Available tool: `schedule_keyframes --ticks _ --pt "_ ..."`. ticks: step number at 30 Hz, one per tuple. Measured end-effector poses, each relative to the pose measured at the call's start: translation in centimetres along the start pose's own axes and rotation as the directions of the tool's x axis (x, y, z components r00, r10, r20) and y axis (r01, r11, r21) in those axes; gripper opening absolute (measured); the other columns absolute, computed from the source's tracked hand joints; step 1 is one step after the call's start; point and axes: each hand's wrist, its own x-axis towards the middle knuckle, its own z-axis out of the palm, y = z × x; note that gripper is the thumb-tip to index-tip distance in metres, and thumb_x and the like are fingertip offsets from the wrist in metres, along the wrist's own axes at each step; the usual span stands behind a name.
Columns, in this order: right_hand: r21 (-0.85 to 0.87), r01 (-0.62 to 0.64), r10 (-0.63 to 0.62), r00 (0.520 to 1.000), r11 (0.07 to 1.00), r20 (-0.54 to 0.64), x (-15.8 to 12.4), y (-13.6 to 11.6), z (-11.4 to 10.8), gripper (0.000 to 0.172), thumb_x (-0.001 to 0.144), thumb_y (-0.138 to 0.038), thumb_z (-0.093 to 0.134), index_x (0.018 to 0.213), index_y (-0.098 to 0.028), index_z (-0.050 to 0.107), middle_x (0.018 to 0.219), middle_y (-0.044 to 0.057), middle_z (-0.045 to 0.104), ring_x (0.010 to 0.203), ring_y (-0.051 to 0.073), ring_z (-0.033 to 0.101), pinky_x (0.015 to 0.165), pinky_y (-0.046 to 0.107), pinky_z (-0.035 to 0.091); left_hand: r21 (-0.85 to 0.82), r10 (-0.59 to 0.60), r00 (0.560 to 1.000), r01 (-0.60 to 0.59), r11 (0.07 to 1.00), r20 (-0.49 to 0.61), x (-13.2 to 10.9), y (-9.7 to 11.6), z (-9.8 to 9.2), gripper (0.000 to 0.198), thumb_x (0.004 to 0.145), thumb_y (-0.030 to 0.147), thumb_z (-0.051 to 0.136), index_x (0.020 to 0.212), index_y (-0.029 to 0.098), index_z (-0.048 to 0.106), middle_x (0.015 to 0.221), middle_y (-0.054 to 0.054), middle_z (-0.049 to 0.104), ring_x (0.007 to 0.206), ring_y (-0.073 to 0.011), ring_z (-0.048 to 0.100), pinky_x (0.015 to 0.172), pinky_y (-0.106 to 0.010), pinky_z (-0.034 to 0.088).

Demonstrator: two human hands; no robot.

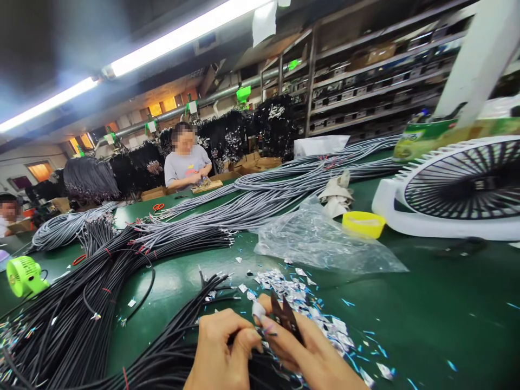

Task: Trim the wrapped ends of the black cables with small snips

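Observation:
My left hand [223, 349] is closed in a pinch, and a dark bit of black cable shows between its thumb and fingers. Close beside it, my right hand [309, 352] grips dark thread snips [286, 317], whose two pointed blades stick up between the fingers. A white wrapping [258, 310] covers one fingertip of that hand. Thin wire ends appear between the two hands, too small to make out clearly. Under and left of my hands lies a bundle of black cables [174, 341]. Scraps of foil and blue wire bits [284, 284] are strewn behind and right of them.
Black cables [81, 309] and grey cables [211, 216] are heaped across the green table [426, 309]. Beyond the scraps are a clear plastic bag [320, 238], a yellow dish [363, 223] and a white fan [459, 184]. A co-worker [184, 162] sits across the table.

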Motion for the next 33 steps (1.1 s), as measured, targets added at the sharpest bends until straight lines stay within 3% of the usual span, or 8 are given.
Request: schedule_keyframes --ticks 5,9,13,17,25,29,33 --pt "-0.103 0.098 -0.101 0.995 0.99 -0.024 0.5 -0.2 -0.2 0.024 0.081 -0.041 0.058 0.068 -0.021 0.06 0.064 0.0 0.059 0.059 0.016 0.057 0.054 0.022 0.051 -0.016 0.03 0.999 -0.03 0.999 -0.019 0.1 -0.2 -0.3 0.053 0.095 0.042 0.033 0.059 0.014 0.059 0.051 -0.003 0.056 0.047 -0.0118 0.05 0.048 -0.022 0.034" --pt "-0.126 0.162 -0.168 0.985 0.979 -0.037 0.6 -0.7 -0.6 0.019 0.08 -0.037 0.059 0.072 -0.021 0.064 0.065 0.001 0.062 0.061 0.018 0.061 0.056 0.023 0.053 -0.011 0.024 0.994 -0.025 1.0 -0.107 0.0 -0.3 -0.2 0.041 0.092 0.036 0.043 0.061 0.015 0.06 0.051 -0.002 0.055 0.046 -0.0116 0.048 0.045 -0.022 0.034" --pt "-0.159 0.151 -0.168 0.981 0.976 -0.099 0.5 -0.8 -1.0 0.021 0.081 -0.039 0.058 0.073 -0.02 0.064 0.067 0.002 0.063 0.062 0.019 0.061 0.057 0.024 0.053 -0.017 -0.002 0.975 -0.002 1.0 -0.221 -0.2 -0.2 0.3 0.027 0.086 0.028 0.052 0.064 0.016 0.061 0.054 -0.002 0.058 0.046 -0.0118 0.05 0.042 -0.02 0.035" --pt "-0.233 0.204 -0.237 0.963 0.951 -0.126 0.5 -0.8 -0.9 0.021 0.081 -0.036 0.058 0.067 -0.021 0.063 0.06 0.0 0.057 0.053 0.016 0.056 0.046 0.021 0.048 0.061 0.104 0.949 -0.09 0.994 -0.298 -0.4 -0.4 0.6 0.016 0.082 0.017 0.055 0.068 0.016 0.061 0.058 -0.001 0.06 0.05 -0.0119 0.053 0.048 -0.02 0.039" --pt "-0.367 0.269 -0.366 0.903 0.891 -0.227 0.3 -0.9 -0.6 0.022 0.085 -0.031 0.054 0.066 -0.021 0.058 0.059 -0.001 0.054 0.049 0.014 0.052 0.042 0.02 0.044 0.195 0.254 0.894 -0.192 0.962 -0.369 -0.4 -0.6 0.5 0.011 0.082 0.01 0.056 0.073 0.017 0.059 0.058 0.001 0.057 0.051 -0.0113 0.053 0.05 -0.021 0.04" --pt "-0.435 0.411 -0.506 0.853 0.801 -0.127 0.0 -0.5 -0.5 0.007 0.084 -0.018 0.055 0.081 -0.022 0.06 0.069 0.0 0.057 0.051 0.012 0.054 0.043 0.019 0.045 0.241 0.264 0.886 -0.18 0.954 -0.382 -0.4 -0.5 0.5 0.013 0.083 0.014 0.056 0.071 0.017 0.059 0.056 0.001 0.056 0.049 -0.0119 0.053 0.048 -0.022 0.04" --pt "-0.576 0.562 -0.667 0.744 0.594 0.038 -0.1 0.1 -1.1 0.024 0.08 -0.002 0.049 0.09 -0.021 0.061 0.078 0.004 0.061 0.062 0.015 0.063 0.053 0.021 0.051 0.295 0.281 0.888 -0.176 0.939 -0.363 -0.4 -0.5 0.6 0.015 0.085 0.016 0.054 0.071 0.017 0.059 0.056 0.0 0.057 0.049 -0.0119 0.054 0.046 -0.022 0.041"
